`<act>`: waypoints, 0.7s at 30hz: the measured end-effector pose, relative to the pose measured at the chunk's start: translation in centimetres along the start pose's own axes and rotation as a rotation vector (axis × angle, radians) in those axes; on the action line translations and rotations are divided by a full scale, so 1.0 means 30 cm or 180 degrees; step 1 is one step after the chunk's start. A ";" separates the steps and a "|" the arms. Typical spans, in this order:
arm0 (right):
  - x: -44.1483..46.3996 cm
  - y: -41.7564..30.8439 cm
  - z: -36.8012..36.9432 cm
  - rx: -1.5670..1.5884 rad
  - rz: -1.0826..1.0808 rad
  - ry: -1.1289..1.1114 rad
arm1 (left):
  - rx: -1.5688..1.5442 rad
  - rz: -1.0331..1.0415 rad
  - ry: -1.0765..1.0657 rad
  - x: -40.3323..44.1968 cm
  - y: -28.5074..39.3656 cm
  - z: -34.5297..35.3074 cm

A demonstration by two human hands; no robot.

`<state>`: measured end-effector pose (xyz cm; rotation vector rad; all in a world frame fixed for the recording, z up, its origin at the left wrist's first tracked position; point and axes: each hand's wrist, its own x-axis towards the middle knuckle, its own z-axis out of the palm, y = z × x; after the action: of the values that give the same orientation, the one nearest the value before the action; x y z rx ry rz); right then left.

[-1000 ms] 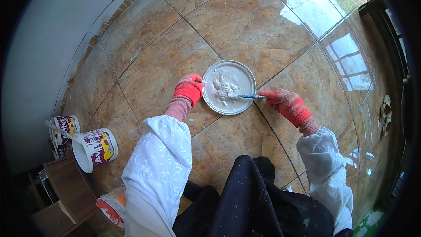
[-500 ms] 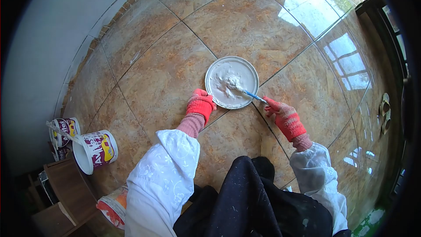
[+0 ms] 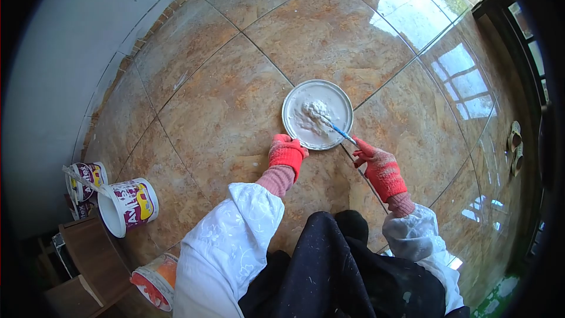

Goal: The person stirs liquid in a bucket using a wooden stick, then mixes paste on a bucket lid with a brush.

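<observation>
In the head view a round white lid with a raised rim holds wet white paste. My left hand, in a red fingerless glove, is closed on its near left rim. My right hand, in a matching glove dusted with white, grips a thin blue-handled tool from the lower right. The tool slants into the lid. Its head is buried in a lumpy white mound, so its kind is hidden.
Brown floor tiles surround the lid. At left stand a white paint bucket with a purple label, a second bucket, a wooden piece of furniture and a bucket with red inside. Sandals lie at right.
The lid and my left hand have shifted slightly right and down in view. The tool's head has moved slightly within the paste, and my right hand sits a little lower.
</observation>
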<state>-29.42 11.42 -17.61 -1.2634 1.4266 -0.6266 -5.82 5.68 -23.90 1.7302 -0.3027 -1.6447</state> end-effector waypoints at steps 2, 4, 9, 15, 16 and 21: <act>-0.002 0.009 -0.008 0.0023 -0.0072 0.0013 | 0.0431 0.0214 0.0083 -0.033 0.001 0.026; 0.003 0.018 -0.001 0.0048 -0.0154 0.0037 | 0.0875 0.0429 0.0198 -0.055 0.013 0.033; -0.014 -0.017 -0.006 0.0150 0.0179 0.0019 | 0.0618 0.0133 0.0103 -0.061 0.016 0.033; -0.017 -0.023 -0.014 0.0730 0.0593 0.0164 | 0.0685 0.0220 0.0186 -0.067 0.005 0.040; -0.013 -0.023 -0.018 0.0869 0.0666 0.0193 | 0.0683 0.0216 0.0170 -0.079 0.014 0.045; 0.033 0.072 0.010 0.1271 0.0646 0.0093 | 0.0974 0.0254 0.0226 -0.067 0.010 0.041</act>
<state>-29.76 11.24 -19.97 -0.7893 1.3502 -0.7484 -7.21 6.30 -22.08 1.9683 -0.6078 -1.5365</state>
